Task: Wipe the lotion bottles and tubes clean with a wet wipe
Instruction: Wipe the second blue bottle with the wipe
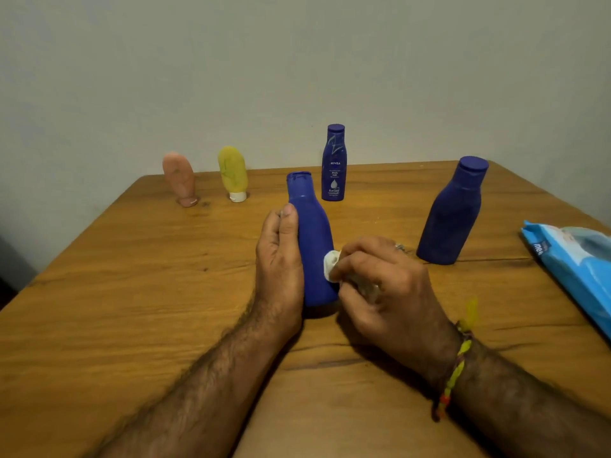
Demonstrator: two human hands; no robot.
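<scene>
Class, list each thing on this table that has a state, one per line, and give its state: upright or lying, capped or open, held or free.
Near blue bottle: upright, cap on, left hand holds it.
Wet wipe: bunched, right hand presses it on that bottle.
Labelled blue bottle: upright, capped, free.
Right blue bottle: upright, capped, free.
Yellow tube: standing on its cap, free.
Pink tube: standing on its cap, free.
Wipes pack: lying flat; opening unclear.

Dim, warm indoor lighting, evenly spread, with soft shadows close under the forearms and bottle bases on the brown wooden table (pixel 132 292). No glare. Slight softness throughout; wide-angle bowing of table edges, blur at the light blue wipe pack (pixel 575 259).
</scene>
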